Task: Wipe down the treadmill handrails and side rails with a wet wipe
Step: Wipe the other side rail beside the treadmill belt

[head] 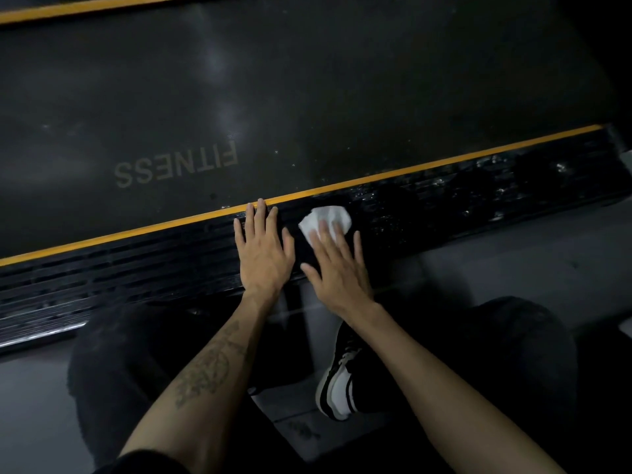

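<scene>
The treadmill's black ribbed side rail (136, 268) runs slantwise across the view, edged by a yellow stripe (410, 172). My left hand (261, 249) lies flat on the rail with straight fingers reaching the stripe. Just to its right, my right hand (337, 265) presses a crumpled white wet wipe (325, 218) onto the rail with spread, straight fingers. The wipe sticks out beyond my fingertips. Right of the wipe the rail glistens wet.
The dark treadmill belt (307, 97) marked FITNESS lies beyond the rail, with a second yellow stripe (85, 8) at the top left. Grey floor (513, 268) is on my side. My knees in dark trousers and a black and white shoe (337, 381) sit below my arms.
</scene>
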Demonstrator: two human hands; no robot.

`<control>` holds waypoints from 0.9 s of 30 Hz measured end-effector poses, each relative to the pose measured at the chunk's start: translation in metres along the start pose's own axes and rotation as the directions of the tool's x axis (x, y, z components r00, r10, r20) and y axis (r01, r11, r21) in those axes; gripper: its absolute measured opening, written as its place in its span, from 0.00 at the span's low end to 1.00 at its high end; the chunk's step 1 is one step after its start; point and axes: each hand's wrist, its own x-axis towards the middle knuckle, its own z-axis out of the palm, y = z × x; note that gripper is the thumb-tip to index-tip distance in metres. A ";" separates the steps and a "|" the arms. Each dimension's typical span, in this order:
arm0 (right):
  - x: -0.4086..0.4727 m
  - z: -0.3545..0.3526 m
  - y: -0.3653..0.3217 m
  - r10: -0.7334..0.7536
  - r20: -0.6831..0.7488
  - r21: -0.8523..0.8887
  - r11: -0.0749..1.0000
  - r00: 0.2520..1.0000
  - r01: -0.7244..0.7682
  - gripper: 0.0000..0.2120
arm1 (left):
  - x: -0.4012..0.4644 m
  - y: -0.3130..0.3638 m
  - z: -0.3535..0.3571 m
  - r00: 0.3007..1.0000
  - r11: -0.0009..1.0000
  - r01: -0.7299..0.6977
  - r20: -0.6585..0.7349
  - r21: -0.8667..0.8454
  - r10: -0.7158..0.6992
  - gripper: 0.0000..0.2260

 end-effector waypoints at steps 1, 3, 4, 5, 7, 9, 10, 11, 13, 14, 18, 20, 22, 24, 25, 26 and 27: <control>0.000 -0.001 0.004 -0.071 0.012 -0.007 0.997 0.997 0.071 0.33 | 0.000 0.000 0.000 1.000 1.000 -0.002 -0.003 -0.002 0.002 0.25; 0.004 -0.005 0.019 -0.124 0.014 -0.045 0.991 0.992 0.125 0.32 | 0.000 0.000 0.001 1.000 1.000 -0.005 -0.006 -0.004 0.005 0.24; 0.007 -0.006 0.027 -0.096 0.003 -0.061 0.994 0.995 0.096 0.31 | 0.001 0.000 0.002 1.000 1.000 -0.005 -0.005 -0.004 0.005 0.24; 0.010 -0.008 0.033 -0.026 -0.008 -0.057 0.998 1.000 0.025 0.32 | 0.001 0.000 0.002 1.000 1.000 -0.005 -0.005 -0.002 0.005 0.24; 0.016 -0.010 0.033 0.154 -0.021 -0.014 0.988 0.988 -0.154 0.33 | 0.001 0.000 0.002 1.000 1.000 -0.005 -0.003 0.008 0.005 0.23; 0.017 -0.008 0.020 0.208 -0.029 0.002 0.978 0.978 -0.208 0.35 | 0.002 0.000 0.002 1.000 1.000 -0.006 -0.002 0.006 0.006 0.24; 0.016 -0.007 0.013 0.163 -0.019 -0.003 0.987 0.986 -0.163 0.36 | 0.001 0.000 0.001 1.000 1.000 -0.006 -0.002 -0.003 0.006 0.24; 0.014 -0.006 0.009 0.083 0.000 -0.015 0.996 0.997 -0.083 0.36 | 0.001 0.001 0.001 1.000 1.000 -0.006 -0.006 -0.011 0.006 0.25; 0.013 -0.006 0.015 -0.089 0.041 -0.030 0.995 0.995 0.091 0.34 | 0.001 0.001 0.000 1.000 1.000 -0.005 -0.017 -0.019 0.004 0.25; 0.014 -0.008 0.023 -0.140 0.056 -0.044 0.989 0.989 0.142 0.34 | 0.000 0.002 0.000 1.000 1.000 -0.005 -0.019 -0.019 0.005 0.25; 0.023 -0.015 0.045 0.001 0.060 -0.065 0.998 0.998 0.003 0.33 | 0.001 0.001 0.000 1.000 1.000 -0.009 -0.004 0.001 0.009 0.23; 0.025 -0.014 0.032 0.137 0.012 -0.007 0.991 0.990 -0.137 0.34 | 0.001 0.001 0.000 1.000 1.000 -0.006 0.005 0.003 0.006 0.23; 0.024 -0.011 0.013 0.138 0.008 0.032 0.990 0.990 -0.138 0.35 | 0.000 0.001 0.000 1.000 1.000 -0.007 0.000 0.002 0.007 0.24; 0.023 -0.007 0.005 -0.018 0.033 0.029 0.999 0.999 0.017 0.34 | 0.000 0.001 0.000 1.000 1.000 -0.008 -0.013 -0.008 0.008 0.25; 0.023 -0.008 0.009 -0.105 0.049 0.017 0.994 0.993 0.104 0.34 | 0.000 0.001 0.000 1.000 1.000 -0.008 -0.014 -0.012 0.008 0.26; 0.025 -0.010 0.016 -0.161 0.063 -0.005 0.987 0.985 0.162 0.33 | 0.000 0.001 0.000 1.000 1.000 -0.009 -0.012 -0.013 0.009 0.26; 0.028 -0.011 0.026 -0.178 0.068 -0.033 0.983 0.982 0.180 0.33 | 0.000 0.001 0.000 1.000 1.000 -0.011 -0.008 -0.009 0.010 0.26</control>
